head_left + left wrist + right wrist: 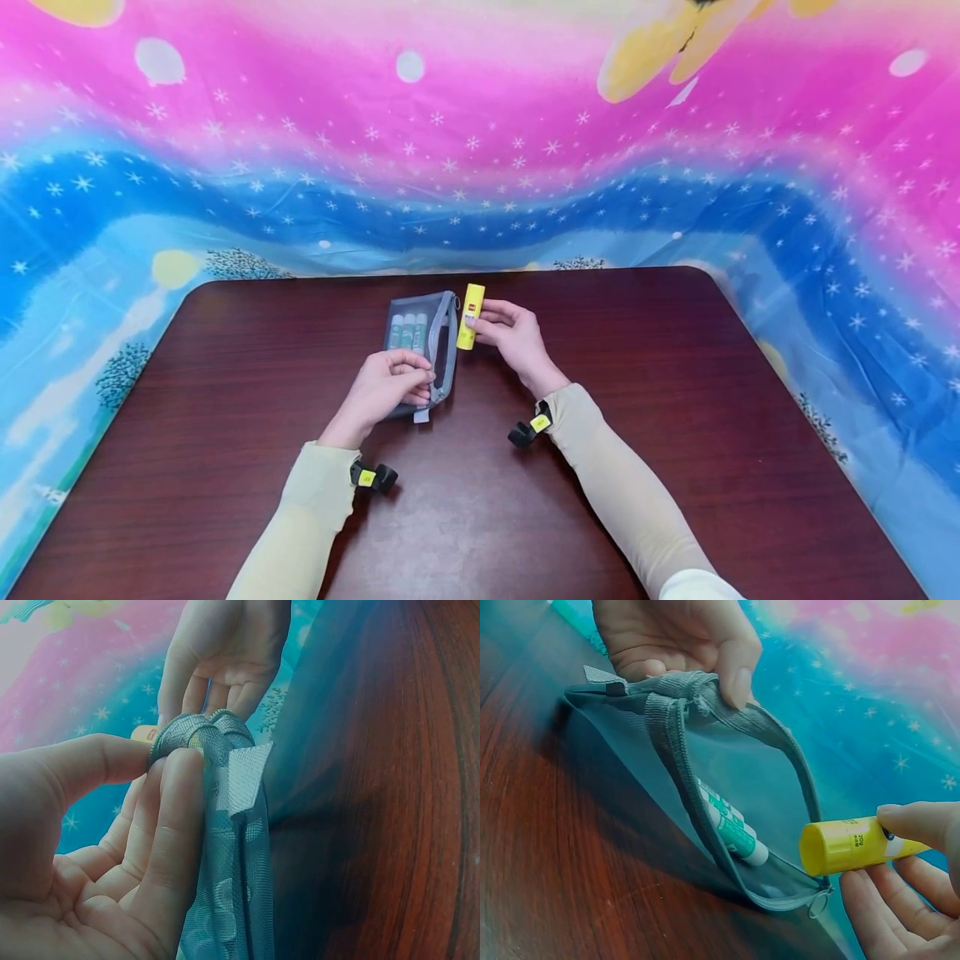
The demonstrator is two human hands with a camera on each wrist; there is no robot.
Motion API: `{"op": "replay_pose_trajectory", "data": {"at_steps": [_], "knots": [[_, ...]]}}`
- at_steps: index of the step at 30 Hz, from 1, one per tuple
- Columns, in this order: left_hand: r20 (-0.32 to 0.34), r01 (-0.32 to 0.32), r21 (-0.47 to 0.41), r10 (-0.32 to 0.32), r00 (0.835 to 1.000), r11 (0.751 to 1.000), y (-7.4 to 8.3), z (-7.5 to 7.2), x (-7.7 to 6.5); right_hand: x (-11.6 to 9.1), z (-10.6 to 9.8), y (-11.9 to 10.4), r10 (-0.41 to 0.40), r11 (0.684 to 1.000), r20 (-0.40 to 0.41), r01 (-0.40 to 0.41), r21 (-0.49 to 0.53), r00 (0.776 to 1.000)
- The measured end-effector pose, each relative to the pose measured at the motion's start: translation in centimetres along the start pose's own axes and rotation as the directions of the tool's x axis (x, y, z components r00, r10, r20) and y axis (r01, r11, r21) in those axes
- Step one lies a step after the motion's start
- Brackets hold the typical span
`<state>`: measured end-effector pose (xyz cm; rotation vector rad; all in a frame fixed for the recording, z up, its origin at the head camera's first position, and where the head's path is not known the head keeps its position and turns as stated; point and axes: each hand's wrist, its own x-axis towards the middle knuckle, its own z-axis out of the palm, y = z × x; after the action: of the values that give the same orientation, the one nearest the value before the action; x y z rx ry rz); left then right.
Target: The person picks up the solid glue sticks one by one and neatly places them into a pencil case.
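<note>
A grey mesh zipper pouch point(405, 307) lies on the dark table with its zipped mouth gaping toward the right. Several white-and-green glue sticks point(408, 331) show through its mesh; in the right wrist view their ends point(735, 829) appear inside the mouth. My left hand point(386, 385) pinches the pouch's near top edge between thumb and fingers, close to a small white tag point(246, 778). In my right hand point(516, 337) is a yellow glue stick point(470, 317), gripped between thumb and fingers just right of the mouth, outside the pouch. The zipper's ring pull point(818, 905) hangs at the mouth's far end.
The dark red wooden table point(645, 400) extends around both hands. A colourful printed cloth point(480, 183) hangs behind and beside it, along the far edge. Black bands with camera mounts point(531, 425) sit on both wrists.
</note>
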<state>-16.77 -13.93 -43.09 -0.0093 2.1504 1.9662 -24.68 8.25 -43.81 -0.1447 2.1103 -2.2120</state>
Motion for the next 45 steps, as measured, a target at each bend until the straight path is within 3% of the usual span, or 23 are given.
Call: {"op": "replay_pose_trajectory", "data": {"at_steps": [21, 45], "knots": [[-0.003, 0.012, 0.009, -0.012, 1.000, 1.000, 0.0, 0.0, 0.0, 0.3, 1.3, 1.7, 0.067, 0.997, 0.037, -0.068, 0.048, 0.997], [-0.006, 0.017, 0.025, -0.017, 1.000, 1.000, -0.1, 0.1, 0.0, 0.5, 2.0, 2.1, 0.147, 0.988, 0.044, -0.144, -0.064, 0.988]]}}
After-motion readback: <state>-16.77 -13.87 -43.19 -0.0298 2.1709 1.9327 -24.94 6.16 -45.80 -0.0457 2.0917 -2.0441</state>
